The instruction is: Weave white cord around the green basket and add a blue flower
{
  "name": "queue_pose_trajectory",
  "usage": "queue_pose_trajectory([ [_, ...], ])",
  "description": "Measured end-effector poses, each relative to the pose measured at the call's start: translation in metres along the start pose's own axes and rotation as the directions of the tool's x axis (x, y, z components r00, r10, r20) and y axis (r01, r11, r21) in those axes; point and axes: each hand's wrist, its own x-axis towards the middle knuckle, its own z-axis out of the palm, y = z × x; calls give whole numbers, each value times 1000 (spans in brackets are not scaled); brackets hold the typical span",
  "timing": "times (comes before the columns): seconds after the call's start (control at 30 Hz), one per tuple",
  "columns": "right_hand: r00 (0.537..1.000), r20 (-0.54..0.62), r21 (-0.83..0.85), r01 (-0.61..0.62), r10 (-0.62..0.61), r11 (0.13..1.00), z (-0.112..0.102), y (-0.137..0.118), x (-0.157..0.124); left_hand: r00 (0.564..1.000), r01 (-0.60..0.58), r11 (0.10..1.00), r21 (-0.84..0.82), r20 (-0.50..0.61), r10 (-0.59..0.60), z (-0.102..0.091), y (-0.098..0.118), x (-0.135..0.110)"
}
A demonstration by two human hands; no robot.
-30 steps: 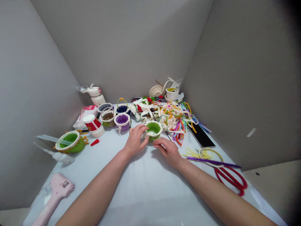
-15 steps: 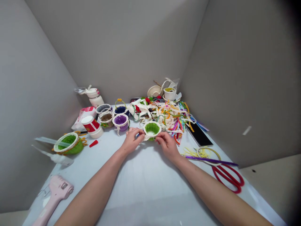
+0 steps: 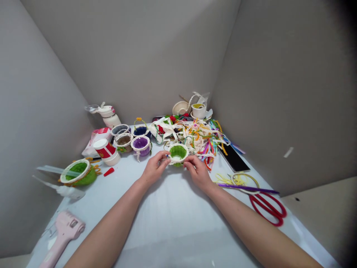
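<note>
A small green basket (image 3: 178, 152) with a white lace-like rim stands upright in the middle of the table. My left hand (image 3: 155, 166) pinches the left side of its rim, thumb and fingers pressed together. On the opposite side, my right hand (image 3: 196, 170) has its fingers curled closed at the rim's right edge. Both hands touch the basket near its front. Exactly what the fingertips grip, rim or lace trim, is too small to make out.
Left stand a purple basket (image 3: 141, 145), a brown basket (image 3: 123, 142), a red-and-white cup (image 3: 105, 149), a larger green basket (image 3: 88, 179) and a pink glue gun (image 3: 66, 229). Behind lies a heap of lace and pipe cleaners (image 3: 195, 136). Right are a phone (image 3: 235, 158) and red-handled scissors (image 3: 269, 208).
The whole view has shifted slightly, so things sit a little further left. Both hands stay at the basket's rim, and the lace at its front now lies closer to the rim.
</note>
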Motion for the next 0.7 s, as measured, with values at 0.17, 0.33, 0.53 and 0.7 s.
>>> queue_pose_trajectory([
  [0.17,1000,7,-12,22,-21,1000,1,-1,0,994,-106,984,140,36,102,2,0,5],
  [0.33,999,6,-37,42,-42,998,0,-1,-1,995,-95,977,193,15,94,10,4,5],
  [0.53,996,-10,-87,86,-87,992,-3,0,-3,997,-13,985,175,-72,25,21,17,-4],
  [0.7,986,6,-192,164,-166,968,-3,-1,-3,994,43,992,121,-109,-30,25,22,-6],
])
